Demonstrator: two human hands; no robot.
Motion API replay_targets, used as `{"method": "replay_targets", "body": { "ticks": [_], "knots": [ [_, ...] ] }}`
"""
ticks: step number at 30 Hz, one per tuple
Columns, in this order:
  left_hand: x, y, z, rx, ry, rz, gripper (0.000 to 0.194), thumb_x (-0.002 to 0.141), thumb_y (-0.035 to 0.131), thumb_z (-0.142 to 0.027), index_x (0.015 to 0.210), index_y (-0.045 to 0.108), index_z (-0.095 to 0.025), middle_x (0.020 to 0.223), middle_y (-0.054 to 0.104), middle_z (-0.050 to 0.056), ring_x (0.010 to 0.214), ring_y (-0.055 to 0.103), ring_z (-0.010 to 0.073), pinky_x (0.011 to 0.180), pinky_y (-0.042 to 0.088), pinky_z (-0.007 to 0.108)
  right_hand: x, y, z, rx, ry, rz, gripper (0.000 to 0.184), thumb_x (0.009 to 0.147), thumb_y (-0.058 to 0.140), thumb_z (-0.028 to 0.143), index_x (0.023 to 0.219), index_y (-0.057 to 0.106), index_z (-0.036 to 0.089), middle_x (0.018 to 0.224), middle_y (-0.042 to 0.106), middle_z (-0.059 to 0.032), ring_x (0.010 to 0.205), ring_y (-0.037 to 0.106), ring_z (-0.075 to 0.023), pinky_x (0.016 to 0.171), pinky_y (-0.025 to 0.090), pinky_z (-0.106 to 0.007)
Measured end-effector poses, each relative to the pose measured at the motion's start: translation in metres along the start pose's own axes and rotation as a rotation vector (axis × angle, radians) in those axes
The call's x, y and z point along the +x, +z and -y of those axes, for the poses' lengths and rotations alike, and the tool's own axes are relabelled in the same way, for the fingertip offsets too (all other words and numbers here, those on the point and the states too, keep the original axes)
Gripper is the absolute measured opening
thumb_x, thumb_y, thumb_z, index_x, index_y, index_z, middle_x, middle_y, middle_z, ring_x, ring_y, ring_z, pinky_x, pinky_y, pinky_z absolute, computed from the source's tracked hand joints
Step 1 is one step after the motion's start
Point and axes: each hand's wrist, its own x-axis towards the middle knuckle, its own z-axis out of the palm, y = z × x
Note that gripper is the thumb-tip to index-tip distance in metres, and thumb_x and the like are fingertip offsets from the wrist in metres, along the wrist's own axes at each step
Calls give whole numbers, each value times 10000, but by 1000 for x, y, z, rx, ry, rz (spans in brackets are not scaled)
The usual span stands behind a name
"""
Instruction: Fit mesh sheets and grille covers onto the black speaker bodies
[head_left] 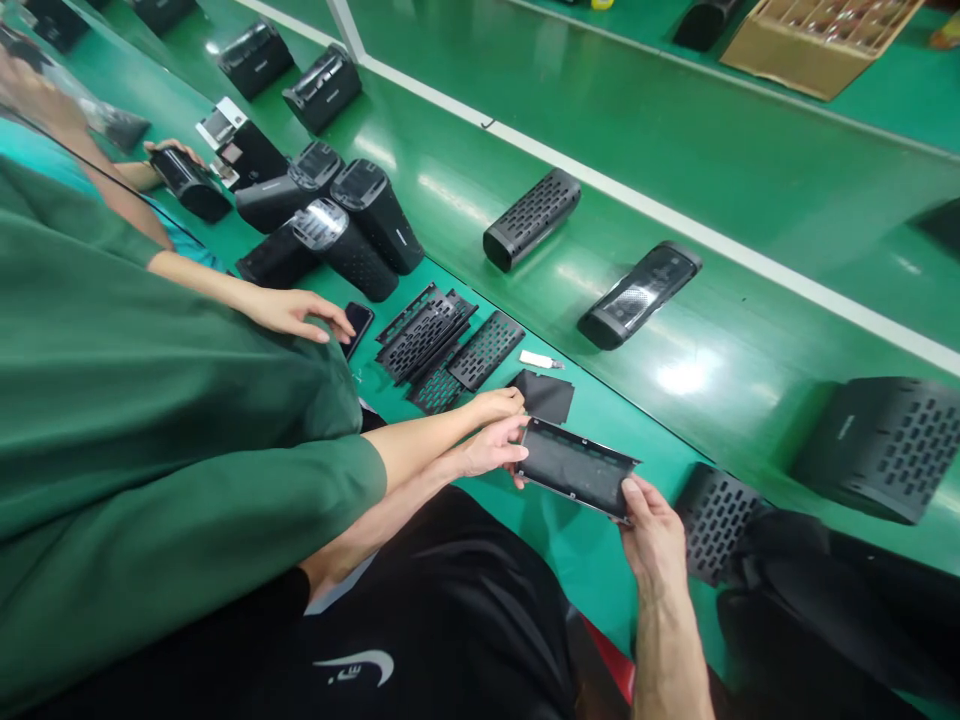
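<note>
Between my two hands I hold a black speaker grille panel, its hollow inner side facing up. My left hand grips the left end, and my right hand pinches the right end. Just beyond it, a co-worker's hand reaches to a dark flat sheet on the green table. Several perforated black grilles lie stacked farther left. A small white tube rests near the sheet.
A co-worker in a green shirt sits close at my left, one hand near a phone. Black speakers stand beyond. More speakers lie on the green belt. At right are another grille and a large speaker.
</note>
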Motion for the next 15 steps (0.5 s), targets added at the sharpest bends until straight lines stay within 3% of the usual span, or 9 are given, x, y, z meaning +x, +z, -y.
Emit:
{"method": "replay_targets", "body": {
  "ticks": [6,12,15],
  "knots": [
    [-1,-3,3,11,-2,15,653,873,763,-373,1424,457,-201,1050,622,38,673,725,154,592,616,284,0,1,0,11,1,-3,609,452,1044,497,929,809,201,848,780,-24,636,645,-138,479,434,-206],
    [-2,-6,8,21,-48,-19,804,868,779,-401,1536,368,-223,1217,590,91,637,733,148,582,589,283,-5,0,3,8,-1,3,585,482,1040,490,944,814,211,893,789,-22,695,680,-153,557,518,-229],
    [0,-4,7,-20,-61,-33,849,857,783,-417,1559,351,-214,1166,589,78,647,728,155,605,603,308,-5,-1,4,1,16,5,588,490,1036,492,955,812,212,898,792,-17,696,686,-149,584,543,-227]
  ]
}}
